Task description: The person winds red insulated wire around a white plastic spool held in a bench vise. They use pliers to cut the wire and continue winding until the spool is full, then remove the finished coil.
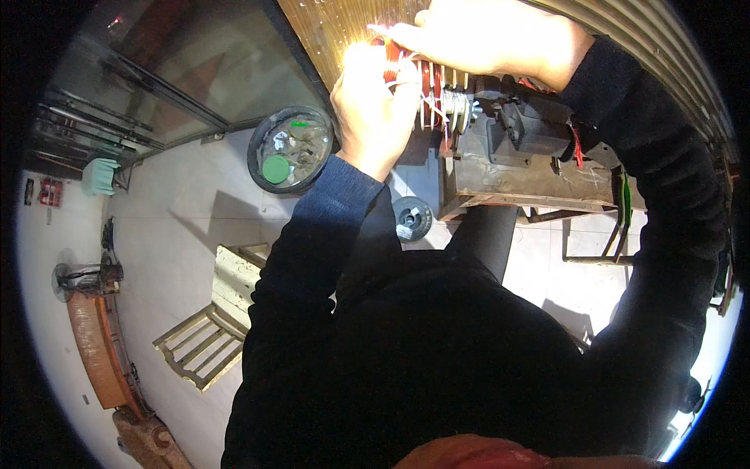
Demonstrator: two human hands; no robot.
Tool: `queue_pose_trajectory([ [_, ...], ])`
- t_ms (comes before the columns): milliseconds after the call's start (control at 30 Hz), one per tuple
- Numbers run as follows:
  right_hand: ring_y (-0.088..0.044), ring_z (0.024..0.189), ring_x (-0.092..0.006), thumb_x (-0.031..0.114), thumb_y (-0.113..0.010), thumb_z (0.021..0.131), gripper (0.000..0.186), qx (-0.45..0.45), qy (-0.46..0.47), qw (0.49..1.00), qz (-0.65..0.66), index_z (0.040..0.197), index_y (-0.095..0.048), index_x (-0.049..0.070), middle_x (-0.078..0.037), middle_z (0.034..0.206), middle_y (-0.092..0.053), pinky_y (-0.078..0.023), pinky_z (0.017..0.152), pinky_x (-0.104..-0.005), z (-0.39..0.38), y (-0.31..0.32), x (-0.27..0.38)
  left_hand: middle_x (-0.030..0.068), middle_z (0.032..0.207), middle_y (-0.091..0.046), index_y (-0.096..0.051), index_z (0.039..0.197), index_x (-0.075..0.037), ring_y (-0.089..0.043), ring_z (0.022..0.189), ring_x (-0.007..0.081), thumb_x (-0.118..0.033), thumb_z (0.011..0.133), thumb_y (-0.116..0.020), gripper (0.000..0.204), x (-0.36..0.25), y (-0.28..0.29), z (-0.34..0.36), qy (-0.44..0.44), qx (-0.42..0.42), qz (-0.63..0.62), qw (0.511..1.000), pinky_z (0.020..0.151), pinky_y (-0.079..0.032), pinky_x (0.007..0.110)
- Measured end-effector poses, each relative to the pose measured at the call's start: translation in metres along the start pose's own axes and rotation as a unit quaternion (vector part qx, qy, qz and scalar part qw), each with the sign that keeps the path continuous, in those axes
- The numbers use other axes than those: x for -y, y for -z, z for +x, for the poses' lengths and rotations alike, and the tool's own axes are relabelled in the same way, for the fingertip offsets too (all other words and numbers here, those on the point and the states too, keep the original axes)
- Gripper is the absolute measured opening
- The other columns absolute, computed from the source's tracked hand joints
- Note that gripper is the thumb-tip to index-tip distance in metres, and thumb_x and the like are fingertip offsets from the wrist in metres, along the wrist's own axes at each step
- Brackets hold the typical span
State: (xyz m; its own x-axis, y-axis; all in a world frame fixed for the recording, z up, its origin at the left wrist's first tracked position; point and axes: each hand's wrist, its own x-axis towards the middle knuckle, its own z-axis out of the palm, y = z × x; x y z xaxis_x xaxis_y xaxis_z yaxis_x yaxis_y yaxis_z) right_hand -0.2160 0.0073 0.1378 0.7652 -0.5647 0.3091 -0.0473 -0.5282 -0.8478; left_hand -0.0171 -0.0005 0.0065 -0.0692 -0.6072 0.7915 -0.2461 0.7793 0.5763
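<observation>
Under a strong glare at the top of the head view, both hands meet around a reddish copper wire coil (391, 53). My left hand (373, 113) has its fingers closed on the coil's near side. My right hand (488, 39) reaches in from the right, fingers bent together at the coil's upper end; the glare hides what they pinch. Just right of the coil is a winding former (434, 98) with pale discs, red wire between them and loose white strands. It is fixed with a wing nut (475, 109) to a dark winding machine (527, 129).
The machine stands on a worn wooden bench (539, 184). A round black bin (258, 156) with scraps and a green lid sits left of my left forearm. A wire spool (412, 219) lies on the floor below. A slatted chair (205, 344) is at the left.
</observation>
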Motion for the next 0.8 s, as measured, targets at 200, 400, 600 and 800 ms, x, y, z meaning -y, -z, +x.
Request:
queue_pose_trajectory([
  [200, -0.07, 0.099, -0.0199, 0.021, -0.067, 0.098, 0.019, -0.003, -0.027, 1.0, 0.008, 0.11, -0.077, 0.009, -0.006, 0.108, -0.076, -0.053, 0.091, -0.0349, 0.007, -0.009, 0.011, 0.0114, 0.085, -0.069, -0.067, 0.095, 0.001, -0.067, 0.073, 0.0202, -0.01, 0.087, -0.075, 0.016, 0.006, -0.002, 0.001, -0.025, -0.01, 0.04, 0.999, 0.068, -0.054, 0.033],
  [400, -0.069, 0.106, -0.0233, 0.026, -0.068, 0.099, 0.027, 0.048, -0.007, 0.999, -0.004, 0.116, -0.074, 0.007, -0.01, 0.114, -0.074, -0.052, 0.095, -0.0399, 0.017, -0.005, 0.012, 0.0124, 0.096, -0.071, -0.065, 0.104, -0.001, -0.069, 0.076, 0.0204, -0.012, 0.082, -0.08, 0.028, -0.004, 0.001, 0.004, -0.05, 0.0, 0.024, 0.998, 0.071, -0.056, 0.032],
  [600, -0.066, 0.115, -0.0245, 0.032, -0.066, 0.098, 0.038, 0.025, -0.069, 0.989, -0.126, 0.127, -0.069, 0.008, -0.01, 0.126, -0.07, -0.049, 0.099, -0.043, -0.006, 0.001, 0.027, 0.0076, 0.096, -0.071, -0.063, 0.114, 0.001, -0.068, 0.083, 0.0111, -0.012, 0.094, -0.073, 0.025, 0.006, 0.008, 0.017, 0.122, 0.064, -0.119, 0.983, 0.071, -0.056, 0.028],
  [800, -0.062, 0.124, -0.028, 0.042, -0.063, 0.098, 0.051, 0.055, -0.093, 0.89, -0.442, 0.139, -0.064, 0.012, -0.012, 0.137, -0.066, -0.045, 0.103, -0.0476, -0.009, -0.002, 0.033, 0.0076, 0.109, -0.074, -0.067, 0.123, 0.001, -0.07, 0.096, 0.0119, -0.012, 0.1, -0.067, 0.027, 0.039, 0.003, 0.036, 0.123, 0.125, -0.258, 0.95, 0.08, -0.058, 0.027],
])
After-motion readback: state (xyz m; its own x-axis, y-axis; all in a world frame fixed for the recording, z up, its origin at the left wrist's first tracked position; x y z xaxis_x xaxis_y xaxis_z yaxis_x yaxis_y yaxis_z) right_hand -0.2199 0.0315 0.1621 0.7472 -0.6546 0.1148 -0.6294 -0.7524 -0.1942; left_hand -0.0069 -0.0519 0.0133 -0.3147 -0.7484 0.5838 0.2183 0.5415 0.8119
